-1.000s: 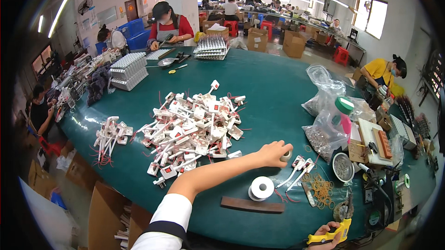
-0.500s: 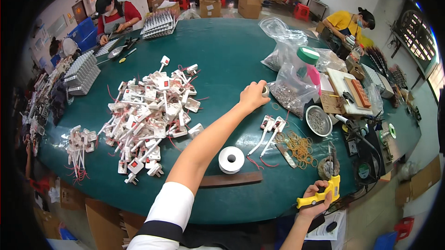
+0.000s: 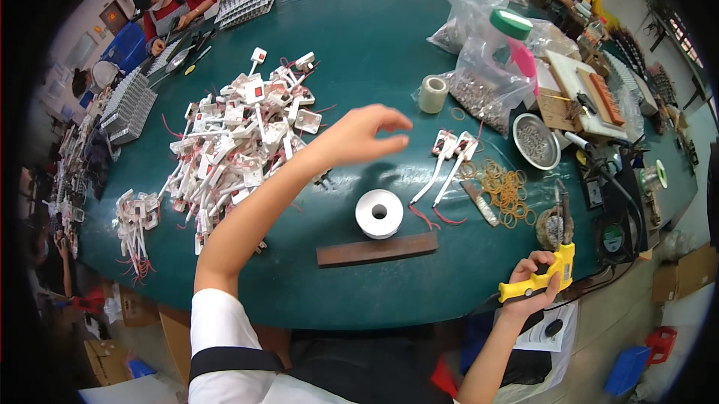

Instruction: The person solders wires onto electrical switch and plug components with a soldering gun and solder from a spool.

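Note:
My left hand (image 3: 368, 134) hovers over the table with its fingers apart and nothing in them. To its left lies a heap of white plug-like housings (image 3: 236, 134) with red wires. A roll of clear tape (image 3: 433, 95) stands beyond the fingertips, apart from them. Below the hand sits a white spool (image 3: 379, 214), just behind a dark flat bar (image 3: 377, 250). My right hand (image 3: 533, 284) grips a yellow soldering gun (image 3: 567, 263) at the table's front right, its tip pointing away by a small round pot (image 3: 553, 229). Two white wired pieces (image 3: 453, 157) lie between the hands.
Rubber bands (image 3: 505, 193) and a metal bowl of small parts (image 3: 535, 142) are on the right. Behind them stand bags of parts (image 3: 479, 82) and a green-lidded jar (image 3: 511, 26). Two co-workers sit at the far corners. A smaller bunch of housings (image 3: 136, 224) lies left.
My left hand has come off the tape roll and drawn back to the left, its fingers opening. The view has tilted downward. My right hand still holds the soldering gun.

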The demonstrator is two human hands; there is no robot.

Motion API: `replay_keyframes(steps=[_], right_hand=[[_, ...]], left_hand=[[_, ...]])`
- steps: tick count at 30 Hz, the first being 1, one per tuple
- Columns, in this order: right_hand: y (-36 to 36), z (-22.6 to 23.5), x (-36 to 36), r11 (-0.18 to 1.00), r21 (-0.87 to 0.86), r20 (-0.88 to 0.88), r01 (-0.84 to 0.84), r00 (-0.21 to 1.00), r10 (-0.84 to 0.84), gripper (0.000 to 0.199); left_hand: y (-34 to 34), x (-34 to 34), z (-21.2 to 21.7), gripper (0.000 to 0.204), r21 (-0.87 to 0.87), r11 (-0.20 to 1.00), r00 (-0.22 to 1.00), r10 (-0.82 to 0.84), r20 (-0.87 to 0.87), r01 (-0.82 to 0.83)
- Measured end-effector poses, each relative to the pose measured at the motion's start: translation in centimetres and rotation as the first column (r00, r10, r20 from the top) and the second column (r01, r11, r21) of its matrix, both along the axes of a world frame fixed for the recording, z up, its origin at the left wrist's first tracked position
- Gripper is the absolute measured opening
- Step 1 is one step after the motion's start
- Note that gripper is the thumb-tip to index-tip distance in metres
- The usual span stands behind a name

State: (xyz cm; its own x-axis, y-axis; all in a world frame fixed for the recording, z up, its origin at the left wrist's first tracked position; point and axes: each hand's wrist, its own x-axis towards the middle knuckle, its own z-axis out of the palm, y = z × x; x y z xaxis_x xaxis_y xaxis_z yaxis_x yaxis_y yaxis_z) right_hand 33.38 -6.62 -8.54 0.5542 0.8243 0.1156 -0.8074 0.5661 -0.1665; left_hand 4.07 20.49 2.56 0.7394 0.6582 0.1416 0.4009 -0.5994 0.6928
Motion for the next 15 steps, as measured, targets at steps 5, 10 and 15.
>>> replay_keyframes(steps=[5,10,15], right_hand=[[0.1,0.2,-0.3,1.000,-0.010,-0.017,0.007,1.000,-0.008,0.032],[0.1,-0.4,-0.5,0.997,-0.049,0.043,0.061,0.997,-0.059,0.040],[-0.1,0.1,-0.7,0.995,-0.057,0.066,0.076,0.995,-0.073,0.042]], left_hand=[[-7.5,-4.9,-0.2,0.053,0.105,0.994,0.994,-0.030,-0.102,0.041],[-11.4,-4.7,-5.2,0.058,0.105,0.987,0.991,0.125,-0.052,-0.119],[-10.9,-4.9,-4.5,0.054,0.173,0.981,0.996,0.084,0.000,-0.083]])
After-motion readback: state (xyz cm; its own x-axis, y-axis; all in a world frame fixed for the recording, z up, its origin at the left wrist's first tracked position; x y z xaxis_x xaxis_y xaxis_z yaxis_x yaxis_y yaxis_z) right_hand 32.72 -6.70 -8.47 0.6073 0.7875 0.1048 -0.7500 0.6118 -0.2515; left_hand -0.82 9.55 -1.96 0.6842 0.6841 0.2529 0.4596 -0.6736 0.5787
